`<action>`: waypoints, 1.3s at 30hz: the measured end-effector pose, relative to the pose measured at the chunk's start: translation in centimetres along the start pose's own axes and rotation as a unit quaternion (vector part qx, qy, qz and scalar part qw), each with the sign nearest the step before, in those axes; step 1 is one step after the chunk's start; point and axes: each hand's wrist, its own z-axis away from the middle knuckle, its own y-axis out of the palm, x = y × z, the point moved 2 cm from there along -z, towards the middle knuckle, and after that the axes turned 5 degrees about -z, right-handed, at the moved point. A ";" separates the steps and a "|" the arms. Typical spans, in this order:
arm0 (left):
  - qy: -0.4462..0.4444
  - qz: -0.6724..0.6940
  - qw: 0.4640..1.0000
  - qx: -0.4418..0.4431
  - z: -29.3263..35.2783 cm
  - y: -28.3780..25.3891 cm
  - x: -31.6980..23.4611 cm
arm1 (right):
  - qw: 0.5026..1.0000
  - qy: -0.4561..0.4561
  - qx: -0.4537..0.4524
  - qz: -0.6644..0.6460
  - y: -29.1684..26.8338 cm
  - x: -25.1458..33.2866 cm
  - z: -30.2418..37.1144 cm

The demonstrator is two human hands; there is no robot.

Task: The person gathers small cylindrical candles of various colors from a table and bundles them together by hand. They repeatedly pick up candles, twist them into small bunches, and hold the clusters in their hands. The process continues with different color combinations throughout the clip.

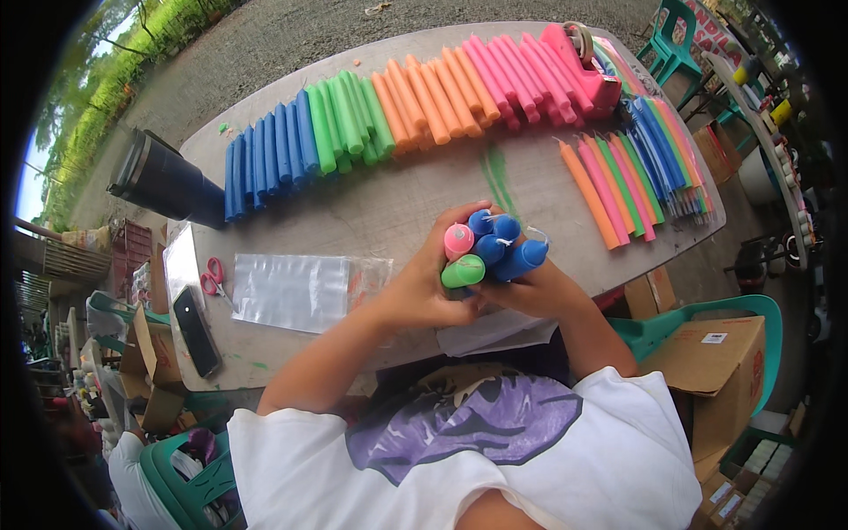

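In front of my chest I hold an upright bundle of candles, wicks toward me: several blue candles (491, 247), a pink candle (458, 239) and a green candle (463, 271). My left hand (424, 276) wraps the bundle from the left, closed on it. From the other side my right hand (549, 291) grips it too, its fingers partly hidden behind the blue candles. Below my hands lies a whitish sheet (499, 333) at the table edge. Clear plastic bags (291, 290) lie flat to the left of my left hand.
Across the far table (353, 199) run rows of blue (269, 150), green (349, 119), orange (435, 97) and pink candles (521, 75). A pink tape dispenser (602, 92), bagged candles (667, 155) and loose mixed candles (609, 190) are right. Left: black tumbler (168, 181), scissors (213, 278), phone (196, 331).
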 end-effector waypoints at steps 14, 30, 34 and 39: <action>0.072 0.019 0.991 -0.115 1.3 1.1 2.5 | 0.980 -0.162 -0.108 0.044 1.8 -1.5 -0.4; 0.087 -0.038 0.979 -0.181 1.7 2.0 2.6 | 0.964 -0.216 -0.143 0.058 2.3 -2.7 -1.1; 0.093 -0.036 0.976 -0.195 1.9 2.2 3.3 | 0.965 -0.222 -0.133 0.045 2.5 -2.5 -1.2; 0.126 0.004 0.976 -0.177 1.6 2.5 3.4 | 0.965 -0.227 -0.130 0.022 3.0 -2.7 -1.3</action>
